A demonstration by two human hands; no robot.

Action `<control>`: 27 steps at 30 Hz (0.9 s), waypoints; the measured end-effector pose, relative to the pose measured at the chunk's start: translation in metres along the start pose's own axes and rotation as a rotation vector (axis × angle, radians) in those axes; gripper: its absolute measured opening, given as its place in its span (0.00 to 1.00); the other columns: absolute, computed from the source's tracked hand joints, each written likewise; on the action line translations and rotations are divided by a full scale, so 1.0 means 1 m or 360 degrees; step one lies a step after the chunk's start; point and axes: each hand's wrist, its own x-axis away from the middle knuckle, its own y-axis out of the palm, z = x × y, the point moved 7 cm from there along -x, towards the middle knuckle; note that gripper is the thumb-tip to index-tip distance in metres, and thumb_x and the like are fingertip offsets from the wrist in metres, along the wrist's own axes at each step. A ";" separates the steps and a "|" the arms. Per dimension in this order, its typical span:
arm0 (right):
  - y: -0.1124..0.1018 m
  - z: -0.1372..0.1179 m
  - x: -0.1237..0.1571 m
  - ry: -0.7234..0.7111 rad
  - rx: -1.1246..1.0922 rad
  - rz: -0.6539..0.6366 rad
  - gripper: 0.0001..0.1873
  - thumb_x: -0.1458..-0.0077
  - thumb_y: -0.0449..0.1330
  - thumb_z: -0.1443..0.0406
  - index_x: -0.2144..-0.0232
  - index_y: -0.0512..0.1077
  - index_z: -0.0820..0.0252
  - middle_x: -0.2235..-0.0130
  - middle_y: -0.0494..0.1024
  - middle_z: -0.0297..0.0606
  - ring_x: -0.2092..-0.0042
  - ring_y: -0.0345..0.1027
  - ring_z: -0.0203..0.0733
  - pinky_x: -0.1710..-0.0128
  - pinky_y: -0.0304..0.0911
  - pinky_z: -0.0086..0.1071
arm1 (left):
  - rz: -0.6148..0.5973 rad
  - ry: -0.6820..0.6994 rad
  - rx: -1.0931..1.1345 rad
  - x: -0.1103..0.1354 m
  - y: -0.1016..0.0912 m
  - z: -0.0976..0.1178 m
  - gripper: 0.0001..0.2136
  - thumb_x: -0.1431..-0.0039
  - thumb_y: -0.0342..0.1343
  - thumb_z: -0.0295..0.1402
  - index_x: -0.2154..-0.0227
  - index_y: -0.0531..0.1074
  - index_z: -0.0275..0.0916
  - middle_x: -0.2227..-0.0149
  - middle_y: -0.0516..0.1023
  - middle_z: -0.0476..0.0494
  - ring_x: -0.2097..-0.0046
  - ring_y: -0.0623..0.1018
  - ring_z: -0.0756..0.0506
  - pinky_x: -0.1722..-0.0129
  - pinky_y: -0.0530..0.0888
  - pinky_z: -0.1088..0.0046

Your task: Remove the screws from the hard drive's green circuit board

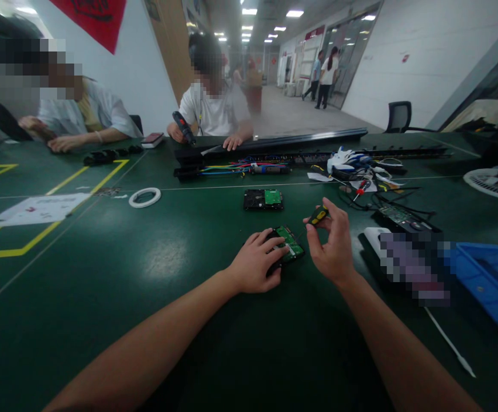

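A hard drive [292,245] with a green circuit board lies on the table in front of me. My left hand [255,262] grips it from the left, fingers across its top and thumb near the close edge; the covered part is hidden. Between the fingertips of my right hand [333,246] is a small screwdriver [318,215] with a black and yellow handle. Its thin shaft slants down towards the right side of the board; I cannot tell whether the tip touches. Just beyond lies a second hard drive [263,199], flat, with a green board on its right half.
Coloured cables [231,169] and a long black housing [274,143] stretch along the far side. A red screwdriver [362,189] and gloves [345,160] lie back right, a blue bin [489,274] at right, a white ring [144,197] at left. A co-worker opposite holds a power drill [183,127].
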 end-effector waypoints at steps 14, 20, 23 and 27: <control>0.000 -0.005 -0.002 -0.0042 0.0037 -0.0040 0.38 0.36 0.60 0.68 0.28 0.55 0.46 0.40 0.69 0.47 0.51 0.75 0.49 0.51 0.79 0.51 | 0.0011 0.0000 0.0011 0.000 -0.002 0.001 0.29 0.38 0.58 0.41 0.34 0.68 0.43 0.31 0.68 0.39 0.26 0.57 0.25 0.31 0.62 0.40; -0.003 -0.005 -0.002 -0.0038 0.0020 0.0008 0.36 0.37 0.64 0.66 0.31 0.60 0.45 0.44 0.70 0.45 0.54 0.74 0.47 0.58 0.80 0.45 | 0.0006 0.0003 -0.0004 0.000 0.000 0.001 0.29 0.38 0.57 0.41 0.34 0.69 0.42 0.31 0.68 0.39 0.26 0.57 0.25 0.31 0.62 0.40; -0.003 -0.009 -0.003 -0.0075 0.0001 -0.0020 0.36 0.38 0.64 0.67 0.31 0.60 0.44 0.44 0.70 0.45 0.52 0.73 0.49 0.58 0.81 0.46 | 0.0011 0.0004 -0.0005 -0.001 0.000 0.001 0.29 0.38 0.57 0.41 0.35 0.69 0.42 0.31 0.68 0.39 0.26 0.58 0.25 0.31 0.62 0.40; -0.001 -0.010 -0.003 -0.0062 -0.0039 -0.0075 0.37 0.37 0.61 0.69 0.30 0.58 0.43 0.40 0.68 0.45 0.49 0.73 0.50 0.54 0.80 0.48 | 0.0015 0.0007 0.0003 -0.001 0.000 0.000 0.29 0.38 0.58 0.41 0.34 0.68 0.43 0.31 0.68 0.38 0.26 0.58 0.25 0.31 0.62 0.40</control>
